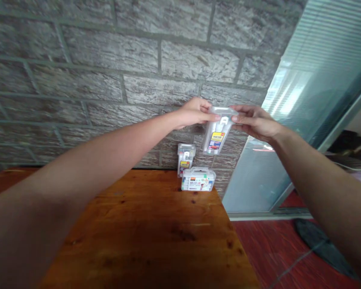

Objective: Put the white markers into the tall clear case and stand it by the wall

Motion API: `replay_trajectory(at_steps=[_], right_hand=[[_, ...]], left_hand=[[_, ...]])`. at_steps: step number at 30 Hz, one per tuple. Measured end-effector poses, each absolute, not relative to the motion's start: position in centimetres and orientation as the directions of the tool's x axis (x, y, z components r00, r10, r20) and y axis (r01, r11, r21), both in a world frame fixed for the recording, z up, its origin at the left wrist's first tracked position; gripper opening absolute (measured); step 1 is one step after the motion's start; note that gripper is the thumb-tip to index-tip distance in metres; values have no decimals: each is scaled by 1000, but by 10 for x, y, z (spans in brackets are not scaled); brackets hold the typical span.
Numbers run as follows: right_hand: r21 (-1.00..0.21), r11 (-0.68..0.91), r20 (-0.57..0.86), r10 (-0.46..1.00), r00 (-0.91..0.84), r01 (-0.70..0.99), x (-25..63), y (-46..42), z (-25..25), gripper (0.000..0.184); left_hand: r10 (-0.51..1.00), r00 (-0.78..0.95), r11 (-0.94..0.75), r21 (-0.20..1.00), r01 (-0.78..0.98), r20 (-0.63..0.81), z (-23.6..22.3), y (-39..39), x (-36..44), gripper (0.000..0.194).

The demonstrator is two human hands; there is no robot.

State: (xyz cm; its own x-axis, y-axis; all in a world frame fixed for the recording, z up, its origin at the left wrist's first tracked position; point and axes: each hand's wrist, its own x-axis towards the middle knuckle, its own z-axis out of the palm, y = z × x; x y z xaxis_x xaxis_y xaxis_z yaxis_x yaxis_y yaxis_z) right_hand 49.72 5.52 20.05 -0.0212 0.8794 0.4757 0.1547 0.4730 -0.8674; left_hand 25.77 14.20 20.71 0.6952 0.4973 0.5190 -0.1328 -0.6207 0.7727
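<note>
Up in front of the stone wall, a clear plastic marker case (218, 134) with a yellow and blue label hangs between both hands, tilted slightly. My left hand (198, 112) pinches its top left corner, thumb across the front near the white clasp. On the opposite side, my right hand (254, 120) grips the top right corner. Below, a similar marker case (185, 158) stands upright on the table against the wall. In front of it is a wider clear case (198, 180) with a handle and a white printed label, partly covering the upright one.
The brown wooden table (156, 228) ends at a right edge just beside the wide case. Grey stone-pattern wall (108, 80) rises behind it. To the right are a frosted glass door (258, 168), a red floor (258, 249) and a dark mat (321, 245) with a cable.
</note>
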Motion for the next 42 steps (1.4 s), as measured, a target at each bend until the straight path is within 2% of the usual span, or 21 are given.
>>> replay_trajectory(at_steps=[5,13,16,20,26,32,37,42], right_hand=[[-871,461,458,887,-60,169,521,85,177,48],[-914,374,359,926,-117,159,532,105,137,60],[-913,372,348,924,-158,168,533,106,124,60],[-910,376,348,922,-171,176,536,106,109,58],[-930,321,290,940,-178,181,538,113,88,61],[-939,277,240,952,-187,205,542,118,75,64],[-938,287,254,951,-178,196,550,118,70,58],[-948,269,235,952,-194,172,549,123,62,57]], left_hand=[[505,721,-660,750,-32,475,194,169,274,26],[506,780,-627,778,39,368,162,195,281,29],[516,789,-649,753,108,332,153,196,280,29],[504,792,-669,736,105,345,148,195,281,32],[500,856,-705,636,314,131,141,203,283,43],[476,872,-752,567,337,113,128,207,288,43],[462,880,-773,536,339,110,128,205,295,41],[499,865,-771,484,413,57,127,209,294,48]])
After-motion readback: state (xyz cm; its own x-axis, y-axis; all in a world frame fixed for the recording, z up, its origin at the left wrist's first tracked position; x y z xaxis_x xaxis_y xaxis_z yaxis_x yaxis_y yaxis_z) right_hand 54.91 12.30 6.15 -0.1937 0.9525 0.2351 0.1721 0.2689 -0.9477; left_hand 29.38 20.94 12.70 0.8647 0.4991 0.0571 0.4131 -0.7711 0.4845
